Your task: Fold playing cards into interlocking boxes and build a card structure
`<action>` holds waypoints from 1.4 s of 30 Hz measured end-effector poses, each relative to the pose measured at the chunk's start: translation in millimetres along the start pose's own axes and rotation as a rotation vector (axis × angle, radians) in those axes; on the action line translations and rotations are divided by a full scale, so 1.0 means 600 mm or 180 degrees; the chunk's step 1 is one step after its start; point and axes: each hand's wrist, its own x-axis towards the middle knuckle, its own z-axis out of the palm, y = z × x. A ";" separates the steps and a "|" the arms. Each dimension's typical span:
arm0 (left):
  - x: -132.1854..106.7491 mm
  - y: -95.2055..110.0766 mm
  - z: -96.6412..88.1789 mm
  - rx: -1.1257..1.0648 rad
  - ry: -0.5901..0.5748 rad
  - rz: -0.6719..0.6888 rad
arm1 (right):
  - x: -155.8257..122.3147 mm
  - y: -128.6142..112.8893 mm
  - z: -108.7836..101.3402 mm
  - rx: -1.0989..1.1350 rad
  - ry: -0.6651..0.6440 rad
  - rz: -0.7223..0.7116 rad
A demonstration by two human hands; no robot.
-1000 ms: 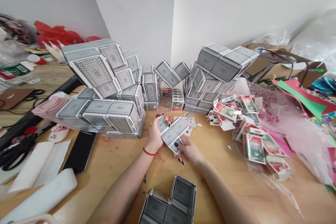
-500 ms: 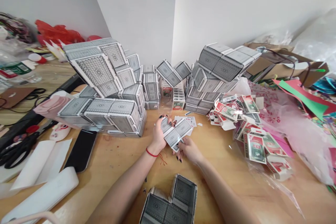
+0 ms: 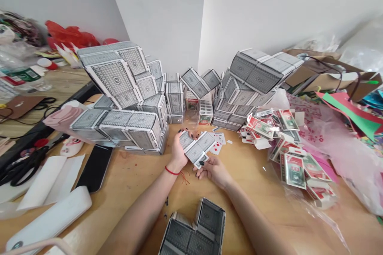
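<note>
My left hand (image 3: 178, 152) holds a strip of joined grey-backed playing cards (image 3: 196, 147) from its left end, with the fingertips curled over the top edge. My right hand (image 3: 214, 171) sits just below the strip, pinching its lower corner between thumb and fingers. A red string bracelet (image 3: 172, 172) circles my left wrist. Beyond the strip lie loose face-up playing cards (image 3: 218, 143). Large assemblies of joined grey-backed cards (image 3: 131, 127) stand on both sides, and another card assembly (image 3: 191, 227) sits close to me, below my forearms.
The wooden table (image 3: 128, 175) holds a black phone (image 3: 95, 167), black scissors (image 3: 25, 169), white paper sheets (image 3: 50, 179) and a white case (image 3: 49, 217). A clear bag of red-and-green card boxes (image 3: 289, 155) lies on the right. A cardboard box (image 3: 317, 73) stands behind it.
My right hand has drawn back toward the lower right and now holds only the strip's lower corner. The whole view has shifted slightly.
</note>
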 end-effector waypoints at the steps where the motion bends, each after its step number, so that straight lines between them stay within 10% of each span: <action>1: -0.001 -0.001 0.002 0.0014 -0.0017 0.0017 | 0.001 0.002 0.001 -0.0016 0.0034 -0.0015; 15: -0.008 -0.006 0.000 -0.0088 -0.0148 -0.0163 | 0.004 0.006 0.006 -0.0600 0.0248 -0.0306; 28: -0.008 0.001 -0.003 -0.0171 -0.0982 -0.1122 | -0.003 -0.034 -0.043 -0.3044 0.2072 -0.2439; 34: -0.008 0.000 -0.025 0.0674 -0.1063 -0.1331 | 0.006 -0.030 -0.064 -0.2157 0.2341 -0.2011; 42: -0.003 -0.005 -0.028 0.1280 -0.0725 -0.0999 | -0.001 -0.039 -0.057 -0.0841 0.1519 -0.1118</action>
